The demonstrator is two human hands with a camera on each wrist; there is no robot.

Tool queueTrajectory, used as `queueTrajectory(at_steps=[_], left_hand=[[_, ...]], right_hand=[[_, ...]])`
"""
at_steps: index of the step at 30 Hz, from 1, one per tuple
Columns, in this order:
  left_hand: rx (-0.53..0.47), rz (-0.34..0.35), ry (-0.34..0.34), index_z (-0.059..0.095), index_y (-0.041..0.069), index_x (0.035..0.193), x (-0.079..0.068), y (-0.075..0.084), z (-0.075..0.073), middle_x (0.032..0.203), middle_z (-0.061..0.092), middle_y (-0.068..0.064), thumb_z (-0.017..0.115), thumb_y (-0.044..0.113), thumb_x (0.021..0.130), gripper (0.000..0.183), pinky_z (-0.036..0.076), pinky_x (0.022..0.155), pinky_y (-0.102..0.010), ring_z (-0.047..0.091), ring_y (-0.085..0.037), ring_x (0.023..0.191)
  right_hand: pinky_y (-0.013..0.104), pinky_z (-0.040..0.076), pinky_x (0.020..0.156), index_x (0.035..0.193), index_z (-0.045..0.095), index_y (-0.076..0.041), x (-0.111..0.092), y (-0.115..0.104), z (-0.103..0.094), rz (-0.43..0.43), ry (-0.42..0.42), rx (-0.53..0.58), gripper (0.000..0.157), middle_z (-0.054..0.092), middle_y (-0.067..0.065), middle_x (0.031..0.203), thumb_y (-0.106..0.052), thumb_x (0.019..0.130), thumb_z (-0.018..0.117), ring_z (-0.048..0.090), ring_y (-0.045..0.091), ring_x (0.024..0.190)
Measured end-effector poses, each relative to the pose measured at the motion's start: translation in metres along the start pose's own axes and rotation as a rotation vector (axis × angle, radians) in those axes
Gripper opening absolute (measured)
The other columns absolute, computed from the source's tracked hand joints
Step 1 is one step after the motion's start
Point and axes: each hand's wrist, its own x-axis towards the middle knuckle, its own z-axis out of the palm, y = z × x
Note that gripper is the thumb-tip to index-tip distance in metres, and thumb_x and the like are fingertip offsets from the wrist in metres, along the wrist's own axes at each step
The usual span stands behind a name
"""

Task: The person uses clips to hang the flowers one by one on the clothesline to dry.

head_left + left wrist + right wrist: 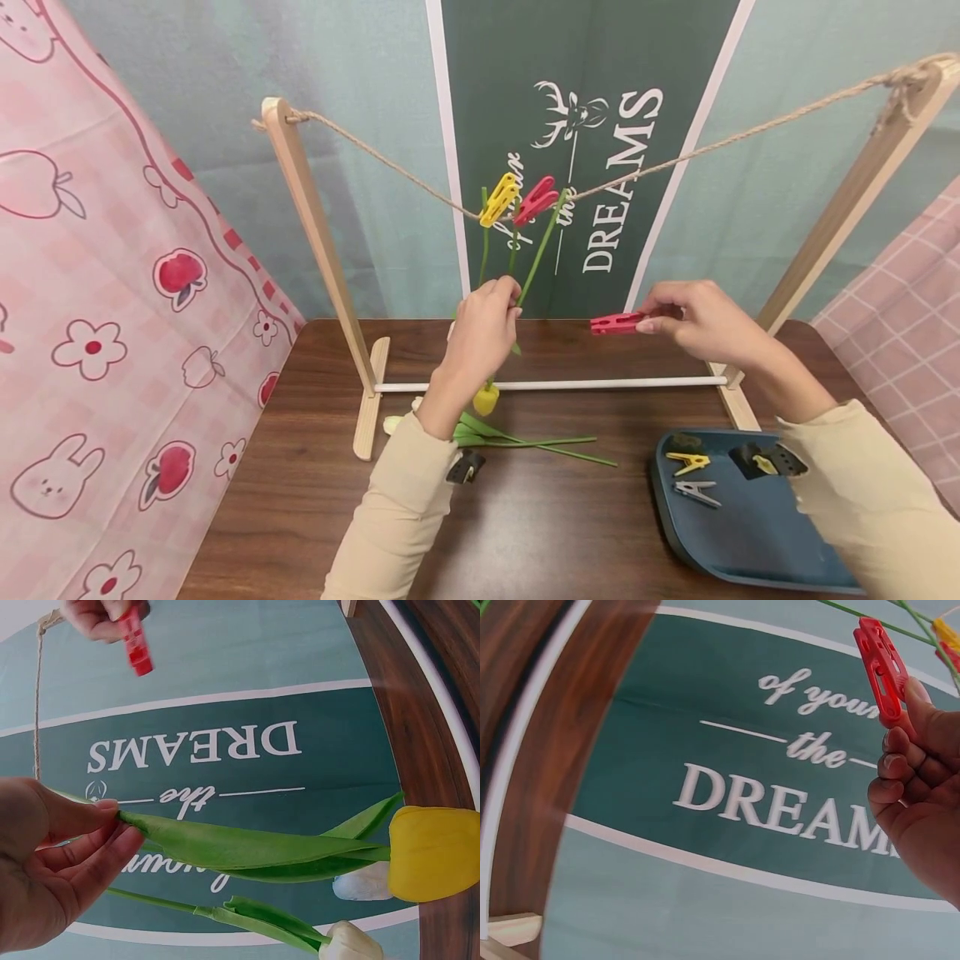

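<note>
My left hand (480,333) pinches the green stem of a yellow tulip (435,853), which hangs bloom down. The stem's upper end (553,225) reaches the twine (390,164) near its low middle. Between thumb and fingers my right hand (697,323) holds a red clothespin (881,671), apart from the twine and to the right of the stem. A yellow clothespin (498,200) and another red clothespin (536,200) sit on the twine, each by a green stem. White tulips (351,941) hang behind the yellow one in the left wrist view.
Two wooden posts (318,242), joined low by a white rod (615,384), carry the twine. More tulips with green stems (555,442) lie on the brown table (525,525). At right a blue tray (750,533) contains a yellow clothespin (688,462) and a grey clothespin (697,492).
</note>
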Motion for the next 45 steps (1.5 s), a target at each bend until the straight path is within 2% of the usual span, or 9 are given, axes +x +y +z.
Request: queueTrajectory(at_steps=[9, 16, 23, 27, 32, 40, 45], left_hand=[[-0.001, -0.018, -0.02, 0.06, 0.0, 0.093, 0.001, -0.001, 0.0, 0.082, 0.061, -0.008, 0.063, 0.0, 0.086, 0.008, 0.049, 0.07, -0.034, 0.061, -0.022, 0.077], [-0.006, -0.017, -0.025, 0.06, -0.001, 0.093, 0.001, 0.001, -0.001, 0.082, 0.061, -0.009, 0.064, -0.001, 0.085, 0.009, 0.049, 0.071, -0.034, 0.061, -0.022, 0.077], [-0.002, -0.025, -0.031, 0.06, -0.001, 0.093, 0.0, 0.001, -0.003, 0.082, 0.061, -0.009, 0.064, 0.0, 0.086, 0.008, 0.049, 0.071, -0.034, 0.061, -0.022, 0.077], [-0.012, -0.028, -0.032, 0.06, -0.001, 0.093, 0.0, 0.0, -0.003, 0.083, 0.062, -0.009, 0.064, 0.0, 0.085, 0.009, 0.049, 0.072, -0.034, 0.061, -0.022, 0.078], [-0.017, -0.022, -0.027, 0.06, 0.0, 0.093, 0.0, -0.001, -0.001, 0.082, 0.062, -0.008, 0.064, 0.0, 0.085, 0.008, 0.049, 0.072, -0.034, 0.061, -0.021, 0.078], [-0.016, -0.012, -0.022, 0.06, -0.001, 0.092, 0.0, -0.001, 0.0, 0.082, 0.062, -0.009, 0.064, -0.001, 0.085, 0.008, 0.05, 0.07, -0.033, 0.061, -0.021, 0.077], [-0.008, -0.004, -0.018, 0.06, -0.001, 0.092, 0.0, -0.001, 0.001, 0.082, 0.062, -0.009, 0.064, 0.0, 0.085, 0.008, 0.05, 0.07, -0.033, 0.061, -0.021, 0.076]], right_hand=[[0.023, 0.029, 0.048, 0.077, 0.065, -0.008, 0.03, -0.02, -0.027, -0.054, 0.053, -0.09, 0.01, 0.053, -0.005, 0.062, -0.001, 0.077, 0.073, 0.038, 0.007, 0.054], [0.022, 0.028, 0.048, 0.078, 0.067, -0.004, 0.058, -0.041, -0.051, -0.082, 0.1, -0.131, 0.007, 0.057, -0.001, 0.062, 0.001, 0.077, 0.072, 0.037, 0.008, 0.052], [0.023, 0.027, 0.048, 0.075, 0.066, 0.0, 0.083, -0.058, -0.069, -0.13, 0.151, -0.222, 0.005, 0.059, 0.005, 0.062, 0.003, 0.078, 0.069, 0.038, 0.012, 0.051], [0.027, 0.029, 0.05, 0.076, 0.066, 0.003, 0.095, -0.065, -0.074, -0.106, 0.144, -0.267, 0.005, 0.06, 0.01, 0.064, 0.005, 0.079, 0.064, 0.041, 0.018, 0.054], [0.033, 0.03, 0.054, 0.075, 0.065, 0.005, 0.107, -0.066, -0.079, -0.116, 0.134, -0.319, 0.006, 0.06, 0.015, 0.066, 0.007, 0.079, 0.061, 0.045, 0.023, 0.058], [0.036, 0.031, 0.054, 0.074, 0.064, 0.004, 0.117, -0.065, -0.076, -0.068, 0.063, -0.341, 0.009, 0.061, 0.016, 0.067, 0.006, 0.08, 0.059, 0.046, 0.026, 0.06], [0.036, 0.031, 0.054, 0.072, 0.064, 0.001, 0.118, -0.067, -0.073, -0.076, 0.017, -0.343, 0.013, 0.06, 0.013, 0.067, 0.008, 0.08, 0.057, 0.046, 0.025, 0.06]])
